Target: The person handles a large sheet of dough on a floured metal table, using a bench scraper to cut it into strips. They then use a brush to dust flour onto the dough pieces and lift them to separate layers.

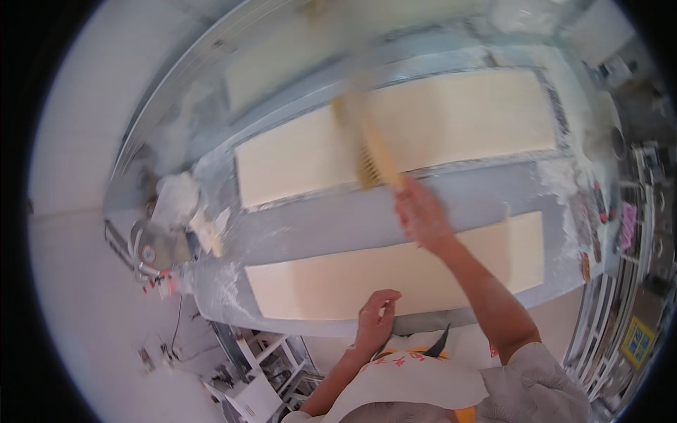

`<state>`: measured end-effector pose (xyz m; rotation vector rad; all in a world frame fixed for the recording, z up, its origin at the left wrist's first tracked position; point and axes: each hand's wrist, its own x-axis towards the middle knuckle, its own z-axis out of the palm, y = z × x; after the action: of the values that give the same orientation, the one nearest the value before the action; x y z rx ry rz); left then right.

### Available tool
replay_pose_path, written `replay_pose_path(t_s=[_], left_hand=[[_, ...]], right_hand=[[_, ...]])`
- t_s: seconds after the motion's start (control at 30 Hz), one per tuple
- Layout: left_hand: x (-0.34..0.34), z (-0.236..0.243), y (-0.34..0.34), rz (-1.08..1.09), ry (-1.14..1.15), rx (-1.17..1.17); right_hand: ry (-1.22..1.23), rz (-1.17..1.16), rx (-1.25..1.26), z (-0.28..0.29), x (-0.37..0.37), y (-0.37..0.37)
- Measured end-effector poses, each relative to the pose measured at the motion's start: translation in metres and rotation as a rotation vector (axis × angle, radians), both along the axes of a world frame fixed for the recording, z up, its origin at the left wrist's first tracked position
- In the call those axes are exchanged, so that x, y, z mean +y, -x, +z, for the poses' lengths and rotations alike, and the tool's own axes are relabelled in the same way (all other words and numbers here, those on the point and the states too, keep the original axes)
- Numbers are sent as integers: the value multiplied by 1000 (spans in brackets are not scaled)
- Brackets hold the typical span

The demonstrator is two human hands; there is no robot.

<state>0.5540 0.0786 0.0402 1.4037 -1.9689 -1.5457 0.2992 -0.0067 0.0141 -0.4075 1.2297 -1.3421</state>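
Note:
My right hand (422, 215) is closed round the end of a wooden-handled brush (383, 154). Its bristles, blurred by motion, are over the far pale dough sheet (479, 113), a long flat strip lying across the table. Whether they touch it I cannot tell. A second long dough sheet (317, 285) lies parallel to it, nearer to me and under my right forearm. At the near edge of that sheet is my left hand (376, 319), loosely curled. A gap shows between thumb and fingers, with nothing visible in them.
Loose flour (559, 185) covers the right end of the grey table (317, 236). On the left lie a clear plastic bag (176, 199) and pale scraps (209, 231). A shiny panel (282, 70) at the back reflects the dough. Metal racks (599, 317) stand at the right.

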Motion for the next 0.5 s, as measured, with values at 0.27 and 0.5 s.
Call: replay_pose_path(t_s=[0.27,0.5], left_hand=[[-7,1,-82,156,-13,-45],[-16,-16,-141,221,-5,-21]], right_hand=[[198,366,-29,-9,-202,-257],[146,233,779,-62,-146,-192]])
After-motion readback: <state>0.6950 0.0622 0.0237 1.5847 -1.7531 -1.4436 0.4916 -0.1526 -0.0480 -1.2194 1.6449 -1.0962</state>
